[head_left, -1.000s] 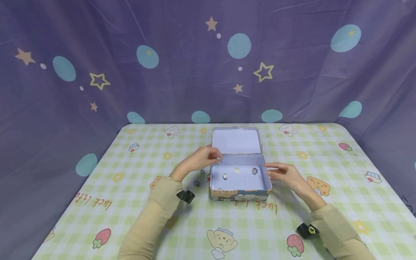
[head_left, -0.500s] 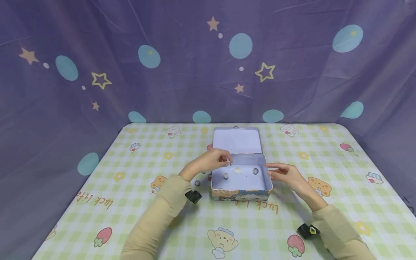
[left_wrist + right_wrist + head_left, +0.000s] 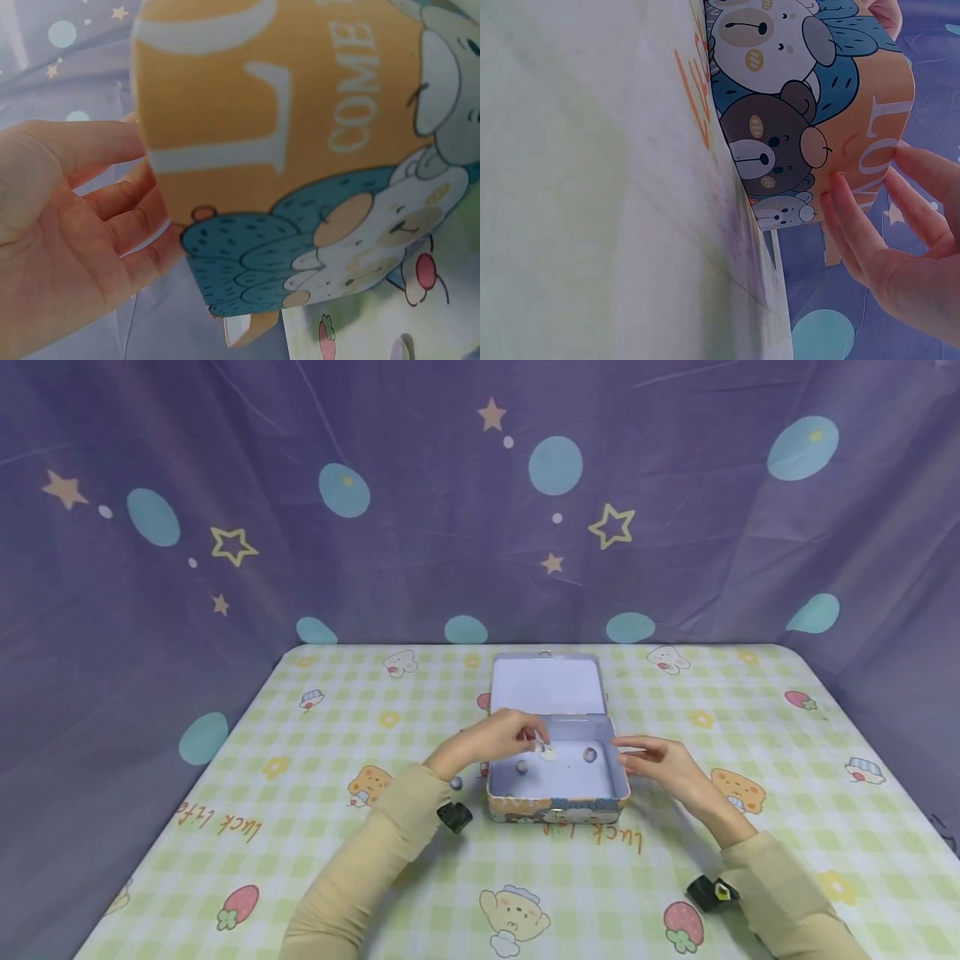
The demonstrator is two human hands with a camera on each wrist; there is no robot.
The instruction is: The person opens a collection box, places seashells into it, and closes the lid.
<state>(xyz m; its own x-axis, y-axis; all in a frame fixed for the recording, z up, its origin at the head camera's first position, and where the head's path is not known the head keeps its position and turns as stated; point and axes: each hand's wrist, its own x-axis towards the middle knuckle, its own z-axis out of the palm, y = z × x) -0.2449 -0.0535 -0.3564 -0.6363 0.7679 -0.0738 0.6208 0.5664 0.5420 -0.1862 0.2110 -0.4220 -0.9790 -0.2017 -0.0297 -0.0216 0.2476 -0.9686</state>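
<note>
A hinged tin box point(image 3: 556, 812) with cartoon bears stands with its lid point(image 3: 547, 687) raised at the back. Inside lie a small grey round piece point(image 3: 590, 755), another grey piece point(image 3: 522, 767) and a pale one point(image 3: 549, 753). My left hand point(image 3: 504, 735) reaches over the left wall, a small greyish piece point(image 3: 539, 747) pinched at its fingertips, low inside the tin. In the left wrist view the tin's wall hides those fingertips. With fingers nearly straight, my right hand point(image 3: 660, 767) rests against the right wall; the right wrist view shows its fingertips point(image 3: 840, 184) on the printed side.
Left of the tin, a grey round piece point(image 3: 456, 783) lies on the checked tablecloth point(image 3: 585, 885). Dark wrist cameras hang under both sleeves. A purple curtain point(image 3: 420, 568) with stars stands behind the table.
My left hand has moved right and down, from the tin's left rim to low inside it, with the small piece in its fingers. The right hand stays at the right wall.
</note>
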